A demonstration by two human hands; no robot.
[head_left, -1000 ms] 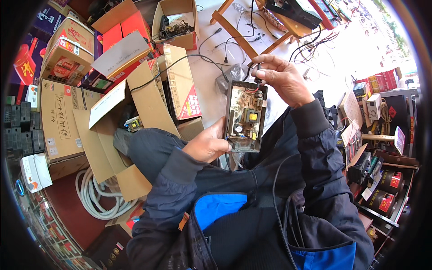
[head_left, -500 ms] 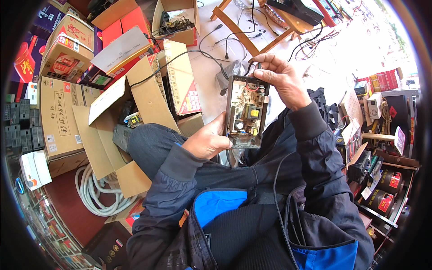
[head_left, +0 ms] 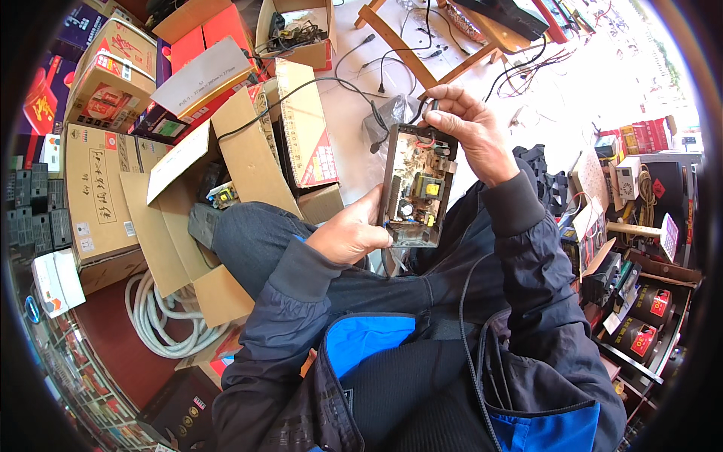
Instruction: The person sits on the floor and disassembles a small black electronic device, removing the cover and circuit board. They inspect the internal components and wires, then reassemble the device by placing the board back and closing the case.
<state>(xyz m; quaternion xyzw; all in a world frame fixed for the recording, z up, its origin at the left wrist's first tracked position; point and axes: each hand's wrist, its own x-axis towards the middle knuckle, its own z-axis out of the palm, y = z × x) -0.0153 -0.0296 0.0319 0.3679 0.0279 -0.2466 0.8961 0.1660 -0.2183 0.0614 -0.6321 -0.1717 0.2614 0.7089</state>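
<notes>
An open power adapter (head_left: 410,192), a black rectangular case with its circuit board showing, is held up over my lap. On the board a yellow-wrapped transformer (head_left: 428,187) and several small parts stand out. My left hand (head_left: 352,232) grips the case by its lower left edge, thumb on the near corner. At the far end my right hand (head_left: 468,128) pinches a black cable (head_left: 431,107) between thumb and fingers, close to the case's top right corner. Whether those fingers also touch the case I cannot tell.
An open cardboard box (head_left: 169,237) stands left of my knee, with another circuit board (head_left: 223,196) in it. Coiled grey hose (head_left: 169,320) lies nearer. Ahead are a wooden stool frame (head_left: 399,45), loose cables and a box of cables (head_left: 295,34). Shelved goods (head_left: 644,316) line the right.
The adapter has tilted and shifted slightly to the right, so its board faces a little differently. Both hands keep their grip and have barely moved.
</notes>
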